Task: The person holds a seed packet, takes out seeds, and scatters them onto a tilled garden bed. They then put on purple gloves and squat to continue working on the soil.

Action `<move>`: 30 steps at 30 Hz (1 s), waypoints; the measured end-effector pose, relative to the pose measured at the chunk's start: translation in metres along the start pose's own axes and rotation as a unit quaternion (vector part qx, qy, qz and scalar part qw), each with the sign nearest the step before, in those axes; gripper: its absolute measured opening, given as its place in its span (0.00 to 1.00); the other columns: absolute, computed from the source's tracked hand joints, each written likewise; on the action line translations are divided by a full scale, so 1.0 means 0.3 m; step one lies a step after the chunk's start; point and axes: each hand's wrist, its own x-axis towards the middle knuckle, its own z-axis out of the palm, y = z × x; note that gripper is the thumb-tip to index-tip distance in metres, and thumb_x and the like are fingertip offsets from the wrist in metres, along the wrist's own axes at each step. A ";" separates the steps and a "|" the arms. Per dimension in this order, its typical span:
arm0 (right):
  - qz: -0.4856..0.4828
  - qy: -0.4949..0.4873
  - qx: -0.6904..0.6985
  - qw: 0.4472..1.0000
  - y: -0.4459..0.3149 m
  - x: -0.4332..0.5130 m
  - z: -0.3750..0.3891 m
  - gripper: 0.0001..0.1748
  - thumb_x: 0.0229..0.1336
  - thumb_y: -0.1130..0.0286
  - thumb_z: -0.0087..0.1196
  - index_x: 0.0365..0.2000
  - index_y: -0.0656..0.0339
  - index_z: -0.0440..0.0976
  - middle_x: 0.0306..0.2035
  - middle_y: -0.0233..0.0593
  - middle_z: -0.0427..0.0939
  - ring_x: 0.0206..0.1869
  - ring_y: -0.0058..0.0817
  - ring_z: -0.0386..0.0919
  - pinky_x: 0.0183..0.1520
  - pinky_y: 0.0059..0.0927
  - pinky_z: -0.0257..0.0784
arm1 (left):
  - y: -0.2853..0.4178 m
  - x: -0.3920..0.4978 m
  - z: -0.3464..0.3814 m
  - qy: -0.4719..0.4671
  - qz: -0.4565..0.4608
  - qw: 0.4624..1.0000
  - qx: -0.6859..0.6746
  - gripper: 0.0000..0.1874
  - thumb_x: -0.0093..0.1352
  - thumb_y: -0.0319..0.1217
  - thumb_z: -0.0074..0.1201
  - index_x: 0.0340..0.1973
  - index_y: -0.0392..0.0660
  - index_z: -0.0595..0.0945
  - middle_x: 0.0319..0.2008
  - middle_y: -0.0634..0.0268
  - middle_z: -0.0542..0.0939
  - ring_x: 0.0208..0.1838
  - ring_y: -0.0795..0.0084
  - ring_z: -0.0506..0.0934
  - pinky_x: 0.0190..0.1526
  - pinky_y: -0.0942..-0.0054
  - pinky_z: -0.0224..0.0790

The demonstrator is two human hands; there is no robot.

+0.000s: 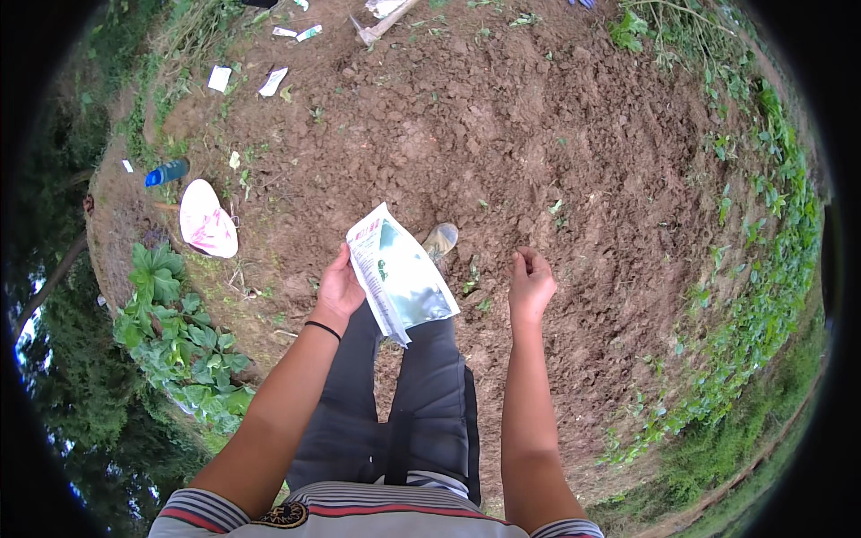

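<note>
My left hand [340, 286] grips the left edge of a silvery foil seed-type packet [403, 269], with its thumb on the near face. The packet bears printed writing and a small green picture, and its shiny face catches the light. It is held tilted over my legs and hides part of them. Off to the right, my right hand [533, 279] hovers above the tilled soil [511, 155], apart from the packet. Its fingers are curled in against the thumb, and no object shows in them. Beyond the packet, my muddy shoe [442, 238] rests on the soil.
A white and pink conical bag or hat [207, 222] lies at left, near a blue bottle [167, 173]. Several white packets [273, 82] are scattered farther off. A hoe [383, 23] lies at the top. Leafy plants [178, 323] border the left; green vines [760, 296] edge the right.
</note>
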 end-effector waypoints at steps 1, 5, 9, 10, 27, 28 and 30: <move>0.062 0.001 0.074 0.995 0.004 -0.007 -0.005 0.07 0.54 0.75 0.57 0.33 0.68 0.76 0.28 0.40 0.78 0.25 0.24 0.78 0.28 0.24 0.74 | -0.005 -0.001 0.010 0.006 0.007 1.000 0.001 0.21 0.73 0.43 0.38 0.52 0.41 0.72 0.49 0.59 0.77 0.54 0.63 0.73 0.59 0.61 0.62; 0.122 -0.012 0.138 0.983 -0.033 -0.026 -0.039 0.07 0.57 0.75 0.55 0.34 0.70 0.76 0.26 0.34 0.77 0.23 0.17 0.75 0.27 0.19 0.73 | -0.024 -0.017 0.055 0.009 0.011 1.000 0.010 0.21 0.73 0.43 0.38 0.52 0.41 0.71 0.49 0.59 0.76 0.54 0.62 0.73 0.59 0.60 0.62; 0.126 -0.027 0.138 0.982 -0.085 -0.001 -0.064 0.08 0.57 0.75 0.55 0.36 0.69 0.76 0.26 0.33 0.77 0.24 0.16 0.75 0.28 0.19 0.73 | -0.040 -0.006 0.079 -0.002 -0.007 1.000 0.013 0.23 0.73 0.45 0.37 0.54 0.41 0.70 0.51 0.58 0.75 0.56 0.61 0.72 0.61 0.60 0.59; 0.119 -0.027 0.139 0.983 -0.083 0.012 -0.063 0.08 0.57 0.75 0.55 0.36 0.69 0.76 0.26 0.33 0.77 0.24 0.16 0.75 0.28 0.19 0.73 | -0.045 -0.003 0.085 -0.006 -0.008 1.000 0.014 0.24 0.73 0.45 0.37 0.54 0.41 0.70 0.51 0.58 0.75 0.56 0.61 0.72 0.61 0.60 0.60; -0.238 -0.161 -0.004 0.958 -0.473 -0.087 -0.096 0.06 0.50 0.76 0.56 0.32 0.65 0.75 0.34 0.43 0.76 0.34 0.34 0.78 0.32 0.31 0.74 | -0.085 0.041 0.286 -0.029 -0.029 0.998 0.054 0.22 0.73 0.44 0.38 0.52 0.41 0.72 0.48 0.59 0.78 0.52 0.64 0.75 0.58 0.64 0.63; -0.301 -0.175 -0.075 0.934 -0.460 -0.086 -0.077 0.09 0.49 0.76 0.55 0.33 0.65 0.74 0.35 0.43 0.75 0.35 0.37 0.76 0.33 0.32 0.74 | -0.101 0.045 0.302 -0.036 -0.041 0.997 0.050 0.22 0.73 0.44 0.38 0.52 0.41 0.72 0.47 0.59 0.78 0.52 0.65 0.75 0.57 0.64 0.65; -0.231 -0.208 -0.132 0.941 -0.393 -0.093 -0.002 0.17 0.44 0.75 0.52 0.39 0.67 0.72 0.37 0.45 0.72 0.40 0.40 0.73 0.37 0.36 0.74 | -0.127 0.054 0.341 -0.053 -0.077 0.994 0.060 0.22 0.73 0.45 0.37 0.53 0.41 0.71 0.48 0.60 0.77 0.52 0.66 0.75 0.57 0.65 0.65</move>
